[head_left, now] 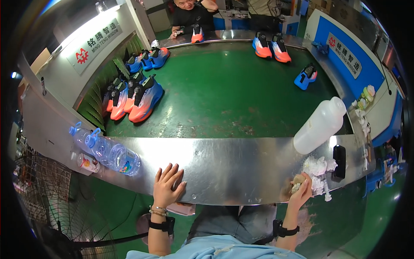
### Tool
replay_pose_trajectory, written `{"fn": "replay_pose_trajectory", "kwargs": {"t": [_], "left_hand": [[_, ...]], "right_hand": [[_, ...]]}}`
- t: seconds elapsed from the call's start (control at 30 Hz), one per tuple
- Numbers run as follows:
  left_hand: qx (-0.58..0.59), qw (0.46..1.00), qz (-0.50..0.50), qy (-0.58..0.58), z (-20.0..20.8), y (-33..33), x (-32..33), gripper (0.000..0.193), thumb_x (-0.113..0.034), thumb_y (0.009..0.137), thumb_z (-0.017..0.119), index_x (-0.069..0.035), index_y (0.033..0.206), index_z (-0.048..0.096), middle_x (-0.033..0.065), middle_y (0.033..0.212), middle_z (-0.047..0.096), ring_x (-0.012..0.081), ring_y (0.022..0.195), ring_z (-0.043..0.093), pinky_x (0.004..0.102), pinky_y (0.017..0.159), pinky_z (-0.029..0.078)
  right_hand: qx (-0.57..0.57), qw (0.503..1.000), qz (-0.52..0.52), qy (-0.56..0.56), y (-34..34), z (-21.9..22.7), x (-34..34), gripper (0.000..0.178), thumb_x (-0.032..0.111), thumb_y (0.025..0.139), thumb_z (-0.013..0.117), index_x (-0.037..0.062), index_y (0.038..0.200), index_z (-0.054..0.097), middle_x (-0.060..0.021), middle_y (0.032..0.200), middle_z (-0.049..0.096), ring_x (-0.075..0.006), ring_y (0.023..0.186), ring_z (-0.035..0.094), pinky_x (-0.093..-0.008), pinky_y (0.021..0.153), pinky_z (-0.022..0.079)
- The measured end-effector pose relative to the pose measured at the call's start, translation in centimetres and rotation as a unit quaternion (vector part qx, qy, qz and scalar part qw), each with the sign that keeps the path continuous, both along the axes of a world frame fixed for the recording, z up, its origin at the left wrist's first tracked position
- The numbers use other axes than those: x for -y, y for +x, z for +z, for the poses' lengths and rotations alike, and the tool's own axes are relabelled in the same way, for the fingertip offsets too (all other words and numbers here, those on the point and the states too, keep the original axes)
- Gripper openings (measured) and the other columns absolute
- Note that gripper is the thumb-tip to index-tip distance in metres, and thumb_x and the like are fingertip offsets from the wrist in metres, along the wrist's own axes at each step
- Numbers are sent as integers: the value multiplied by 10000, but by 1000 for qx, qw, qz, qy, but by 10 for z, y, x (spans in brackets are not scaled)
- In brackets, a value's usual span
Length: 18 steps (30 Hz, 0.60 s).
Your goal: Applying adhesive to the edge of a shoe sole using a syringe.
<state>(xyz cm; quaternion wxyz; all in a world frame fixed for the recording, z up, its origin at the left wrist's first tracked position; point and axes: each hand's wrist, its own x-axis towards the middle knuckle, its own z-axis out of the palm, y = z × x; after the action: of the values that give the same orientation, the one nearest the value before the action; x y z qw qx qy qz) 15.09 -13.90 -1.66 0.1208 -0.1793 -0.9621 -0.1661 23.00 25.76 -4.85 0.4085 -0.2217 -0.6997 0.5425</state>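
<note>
Resting flat on a metal ledge [241, 164], the person's left hand [167, 185] lies with fingers spread wide and holds nothing. Off to the left of that hand, near it, two clear water bottles [108, 151] with blue caps lie on their sides at the ledge's end, a small can [88, 162] just below them. Beyond the left hand's fingertips, across the ledge, a green conveyor belt [224, 95] carries a cluster of orange, blue and black sneakers [133, 97], with more sneakers farther off along the belt. At the far end, another person in a black shirt [192, 15] leans over the belt.

To the right, the person's right hand [300, 188] is curled around a small crumpled rag [297, 181], gripping it at the ledge's near edge. Just beyond that hand sits a heap of white rags [318, 166], touching or nearly touching its fingers. A large white plastic bottle [319, 126] tilts on the ledge above the heap, and a black phone [339, 160] lies just to the right of the rags.
</note>
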Motion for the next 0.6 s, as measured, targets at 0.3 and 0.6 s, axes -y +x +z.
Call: {"fn": "replay_pose_trajectory", "kwargs": {"t": [0.3,0.6], "left_hand": [[-7,1000,-6,-8,4,0,-7,348,-249,777,604,-146,1111,608,60,1244,523,234,1230,407,419,1046,235],[-5,1000,0,-6,0,-2,-5,360,-279,767,629,-159,1106,616,57,1242,526,221,1220,420,420,1040,233]], "right_hand": [[-18,1000,8,7,-1,0,-4,290,155,914,369,-43,991,566,-95,789,586,-144,655,557,-246,582,467],[-10,1000,12,0,-1,1,0,295,160,913,369,-49,995,561,-86,764,584,-138,636,552,-238,584,460]]}}
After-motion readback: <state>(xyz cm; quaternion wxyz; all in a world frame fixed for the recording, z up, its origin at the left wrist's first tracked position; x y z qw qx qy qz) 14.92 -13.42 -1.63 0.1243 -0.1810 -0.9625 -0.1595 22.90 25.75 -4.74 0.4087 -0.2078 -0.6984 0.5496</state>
